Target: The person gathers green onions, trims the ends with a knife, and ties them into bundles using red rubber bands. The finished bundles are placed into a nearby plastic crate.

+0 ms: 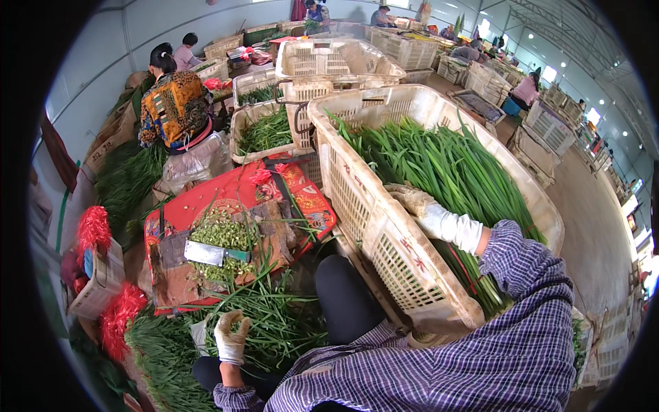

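Observation:
My right hand (pixel 432 213), in a soiled white glove, reaches into a large plastic crate (pixel 381 206) at my right. It touches long leafy greens (pixel 443 159), probably garlic chives, some tied with red bands; its fingertips are partly hidden, so any grip is unclear. My left hand (pixel 231 337), also gloved, hovers above loose green stalks (pixel 288 314) by my lap, fingers curled but apart and holding nothing. Ahead of it, a cleaver (pixel 206 253) with a green handle lies flat on chopped stalk ends (pixel 224 226), atop a worn wooden board (pixel 175 268).
A red patterned surface (pixel 216 190) lies under the board. Red plastic ties (pixel 121 314) hang by a small basket (pixel 100 286) at left. More crates (pixel 340 62) stand ahead, one holding greens (pixel 265 131). A seated person (pixel 175 108) works at the far left.

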